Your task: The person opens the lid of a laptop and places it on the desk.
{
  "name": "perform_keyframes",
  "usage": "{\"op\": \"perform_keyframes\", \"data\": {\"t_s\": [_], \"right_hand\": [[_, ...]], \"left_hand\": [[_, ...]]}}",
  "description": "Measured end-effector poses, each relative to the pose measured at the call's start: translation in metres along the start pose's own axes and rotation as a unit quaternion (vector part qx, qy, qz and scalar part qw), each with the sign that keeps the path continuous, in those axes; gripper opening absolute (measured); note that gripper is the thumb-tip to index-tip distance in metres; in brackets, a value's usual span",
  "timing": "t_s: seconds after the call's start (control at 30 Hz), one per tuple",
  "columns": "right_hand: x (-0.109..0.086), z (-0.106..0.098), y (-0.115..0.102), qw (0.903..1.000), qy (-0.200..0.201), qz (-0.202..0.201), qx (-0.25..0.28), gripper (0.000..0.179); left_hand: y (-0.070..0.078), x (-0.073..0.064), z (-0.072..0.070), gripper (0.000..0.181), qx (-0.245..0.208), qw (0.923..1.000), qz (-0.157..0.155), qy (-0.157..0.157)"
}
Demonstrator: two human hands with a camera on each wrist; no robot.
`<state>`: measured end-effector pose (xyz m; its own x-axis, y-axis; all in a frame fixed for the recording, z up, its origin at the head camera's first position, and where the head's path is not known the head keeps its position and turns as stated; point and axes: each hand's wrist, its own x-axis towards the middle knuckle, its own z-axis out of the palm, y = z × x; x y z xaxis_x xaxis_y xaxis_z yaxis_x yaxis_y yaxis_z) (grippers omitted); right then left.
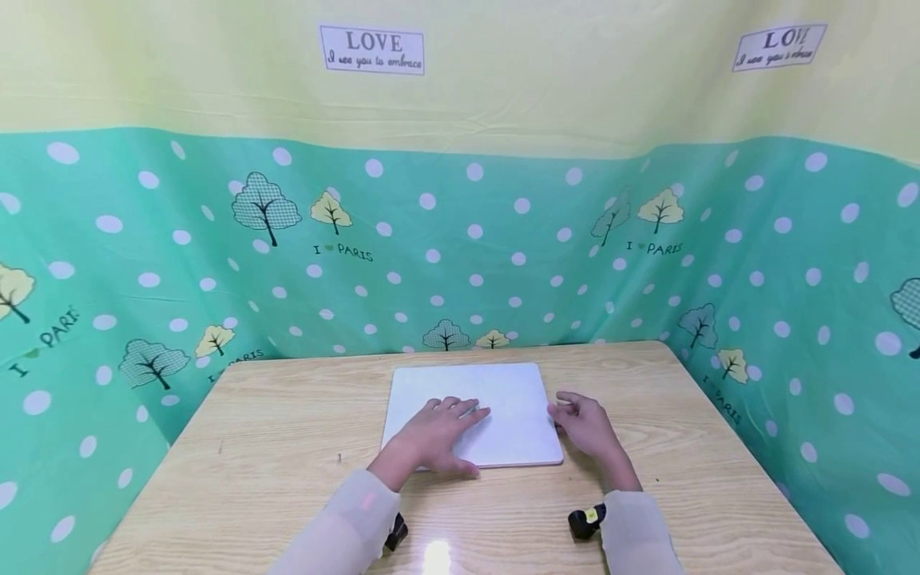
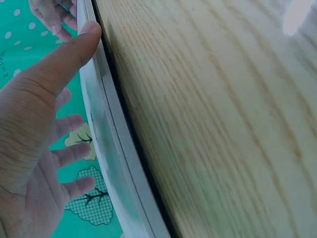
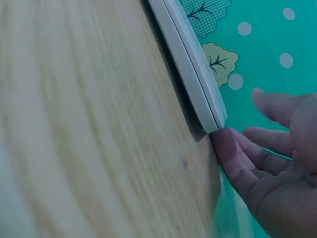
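A thin white closed laptop [image 1: 513, 427] lies flat on the wooden table, a seam running along its edge in both wrist views. Over its left half, my left hand [image 1: 438, 439] has its fingers spread above the lid. The left thumb [image 2: 74, 49] is straight and its tip rests at the front edge. At the laptop's right side is my right hand [image 1: 585, 427], fingers loosely bent. In the right wrist view, one fingertip [image 3: 225, 144] meets the laptop's corner from the side, while the right thumb stands apart from it.
The wooden table [image 1: 287, 447] extends on both sides of the laptop. A green and yellow patterned curtain [image 1: 474, 263] hangs behind and along both sides. Black wrist devices [image 1: 585, 523] sit by both sleeves, and light glares off the table near the front.
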<state>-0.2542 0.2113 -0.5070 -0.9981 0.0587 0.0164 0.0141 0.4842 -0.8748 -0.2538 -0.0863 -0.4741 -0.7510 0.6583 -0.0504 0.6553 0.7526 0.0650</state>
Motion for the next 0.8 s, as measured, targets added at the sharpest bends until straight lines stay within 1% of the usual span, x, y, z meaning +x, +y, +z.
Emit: {"op": "perform_keyframes", "data": {"t_s": [0.17, 0.27, 0.47, 0.67, 0.8], "right_hand": [[0.002, -0.001, 0.006, 1.0000, -0.002, 0.005, 0.005, 0.036], [0.003, -0.002, 0.009, 1.0000, -0.008, 0.001, 0.005, 0.032], [0.003, -0.003, 0.012, 0.9998, -0.020, -0.006, 0.003, 0.032], [0.001, -0.004, 0.010, 0.9997, -0.025, 0.004, 0.006, 0.032], [-0.001, -0.005, 0.009, 0.9994, -0.033, 0.007, 0.004, 0.033]], "left_hand": [[-0.001, 0.002, 0.004, 0.099, -0.003, 0.9999, -0.005, -0.010], [-0.001, 0.003, 0.005, 0.099, 0.001, 0.9999, -0.005, -0.010], [-0.001, 0.005, 0.006, 0.095, 0.004, 1.0000, -0.003, -0.007], [0.001, 0.006, 0.006, 0.087, 0.006, 0.9999, 0.000, -0.009], [0.003, 0.006, 0.005, 0.085, 0.005, 0.9999, -0.001, -0.010]]}}
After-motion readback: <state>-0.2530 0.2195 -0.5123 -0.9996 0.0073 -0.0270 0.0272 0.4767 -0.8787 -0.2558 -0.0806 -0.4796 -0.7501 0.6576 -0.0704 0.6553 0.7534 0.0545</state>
